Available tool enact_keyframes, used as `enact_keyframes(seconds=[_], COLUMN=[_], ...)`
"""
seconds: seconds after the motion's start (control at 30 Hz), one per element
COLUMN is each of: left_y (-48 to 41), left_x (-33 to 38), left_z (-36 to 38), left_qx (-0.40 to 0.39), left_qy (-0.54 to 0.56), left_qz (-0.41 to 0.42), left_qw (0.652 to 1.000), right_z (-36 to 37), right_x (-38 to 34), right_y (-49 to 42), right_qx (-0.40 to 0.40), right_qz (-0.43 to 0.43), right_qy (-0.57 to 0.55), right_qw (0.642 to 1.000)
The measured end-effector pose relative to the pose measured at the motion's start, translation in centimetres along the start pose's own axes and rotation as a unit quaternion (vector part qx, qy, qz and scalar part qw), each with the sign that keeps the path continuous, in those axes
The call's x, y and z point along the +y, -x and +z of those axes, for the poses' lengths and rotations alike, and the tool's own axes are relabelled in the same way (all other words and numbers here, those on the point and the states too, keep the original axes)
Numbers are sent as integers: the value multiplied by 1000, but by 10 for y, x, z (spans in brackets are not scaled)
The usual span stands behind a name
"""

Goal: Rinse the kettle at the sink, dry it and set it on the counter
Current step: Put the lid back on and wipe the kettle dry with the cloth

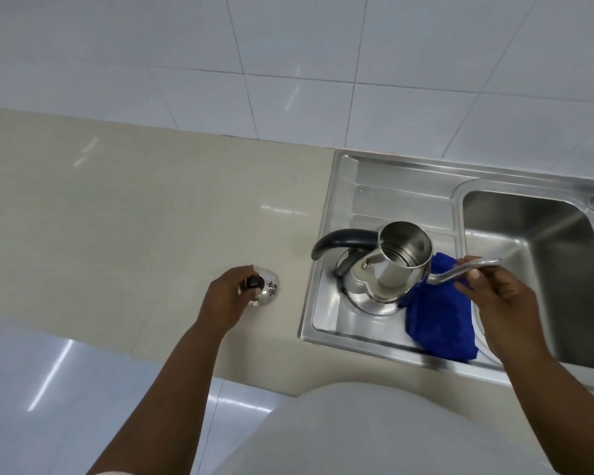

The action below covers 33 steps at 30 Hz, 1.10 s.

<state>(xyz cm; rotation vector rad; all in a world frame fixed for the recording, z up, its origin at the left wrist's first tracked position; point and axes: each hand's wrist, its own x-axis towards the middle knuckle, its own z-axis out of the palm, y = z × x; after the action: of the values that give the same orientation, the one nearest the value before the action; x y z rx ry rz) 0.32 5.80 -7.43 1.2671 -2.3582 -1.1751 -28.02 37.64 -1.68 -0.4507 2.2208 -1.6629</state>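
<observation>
A shiny steel kettle [371, 286] with a black handle [343, 241] stands lidless on the sink's drainboard [384, 200]. My right hand [494, 296] grips the thin handle of a steel cup [405, 246], which is tilted over the kettle's open top. The cup hides part of the kettle's mouth. The kettle's domed lid [266, 289] rests on the beige counter [134, 217] left of the sink, and my left hand [225, 298] pinches its black knob. A blue cloth [439, 325] lies on the drainboard under my right hand, touching the kettle.
The steel sink basin [535, 269] opens to the right of the drainboard. White wall tiles [288, 63] run behind the counter. The counter's front edge is close to my body, with glossy floor [48, 389] below on the left.
</observation>
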Motion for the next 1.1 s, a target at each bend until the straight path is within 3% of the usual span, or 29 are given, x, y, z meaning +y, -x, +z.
enact_keyframes(seconds=[0.23, 0.47, 0.77, 1.1], left_y=[-14, -10, -12, -5], left_x=[83, 203, 249, 258], left_z=[-12, 13, 58, 63], left_qx=[48, -38, -124, -136], left_qy=[45, 61, -89, -95], left_qz=[132, 264, 281, 270], left_qw=[989, 962, 947, 949], right_z=[-1, -2, -2, -1], right_x=[3, 0, 0, 3], right_y=[-4, -3, -4, -2], right_qx=[-11, -12, -3, -4], right_qz=[15, 29, 46, 39], right_qy=[6, 8, 1, 33], right_qw=[1000, 999, 999, 999])
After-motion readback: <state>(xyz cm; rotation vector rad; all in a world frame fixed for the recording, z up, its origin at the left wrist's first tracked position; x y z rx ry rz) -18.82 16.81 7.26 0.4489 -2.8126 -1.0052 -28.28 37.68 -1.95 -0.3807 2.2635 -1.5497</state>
